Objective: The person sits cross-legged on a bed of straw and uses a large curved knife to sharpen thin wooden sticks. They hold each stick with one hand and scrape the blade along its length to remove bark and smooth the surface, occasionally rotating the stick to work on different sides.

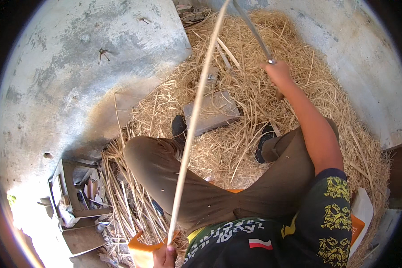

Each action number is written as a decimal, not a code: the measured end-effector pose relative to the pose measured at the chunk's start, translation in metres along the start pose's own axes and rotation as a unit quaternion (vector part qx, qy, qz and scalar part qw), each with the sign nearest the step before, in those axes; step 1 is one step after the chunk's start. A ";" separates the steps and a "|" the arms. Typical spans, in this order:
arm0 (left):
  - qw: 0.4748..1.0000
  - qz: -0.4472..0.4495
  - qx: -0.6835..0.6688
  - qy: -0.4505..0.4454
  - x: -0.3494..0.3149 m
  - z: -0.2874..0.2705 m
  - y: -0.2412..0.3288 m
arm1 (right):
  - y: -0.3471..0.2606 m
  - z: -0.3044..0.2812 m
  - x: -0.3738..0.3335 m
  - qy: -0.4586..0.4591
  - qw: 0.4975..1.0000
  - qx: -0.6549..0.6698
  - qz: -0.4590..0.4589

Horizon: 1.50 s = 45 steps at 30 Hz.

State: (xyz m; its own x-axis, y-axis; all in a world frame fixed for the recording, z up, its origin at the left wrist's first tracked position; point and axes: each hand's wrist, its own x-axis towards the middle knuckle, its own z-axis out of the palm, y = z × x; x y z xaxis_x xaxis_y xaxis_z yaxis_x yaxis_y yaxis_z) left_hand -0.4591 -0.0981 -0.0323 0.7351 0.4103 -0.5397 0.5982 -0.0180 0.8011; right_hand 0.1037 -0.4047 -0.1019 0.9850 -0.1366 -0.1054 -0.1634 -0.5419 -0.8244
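While I watch from afar, the left hand (165, 256) grips the lower end of a pale bamboo strip (194, 120) slanting up to the view's top edge; the right hand (279, 75) is closed on a long-bladed knife (254, 33), tip out of view. Blade-to-strip contact: cannot tell. Light, even strokes, edge clear of the left hand, would suit, I judge. Dark shirt (241, 256) bears white lettering (243, 227).

one left hand (165, 257) and one right hand (279, 73) are showing, with one long pale strip (196, 120) and one blade (253, 32).
one grey block (203, 118), two feet (178, 126) and one wooden box (88, 212) are also showing; the loose strips (126, 196) at lower left are overlapping too much for a sure count, seemingly numbering over ten.
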 end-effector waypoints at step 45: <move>0.920 0.249 0.005 -0.303 0.197 0.148 0.181 | -0.085 -0.026 -0.158 -0.212 0.855 0.470 0.049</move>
State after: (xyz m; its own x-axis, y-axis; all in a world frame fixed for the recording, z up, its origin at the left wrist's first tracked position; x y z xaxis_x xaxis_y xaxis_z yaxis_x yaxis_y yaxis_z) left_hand -0.1591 -0.1552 -0.0323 0.9600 -0.2340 -0.1539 0.1399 -0.0753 0.9873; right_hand -0.0392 -0.3584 -0.0006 0.9330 0.2779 -0.2284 -0.3267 0.3887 -0.8615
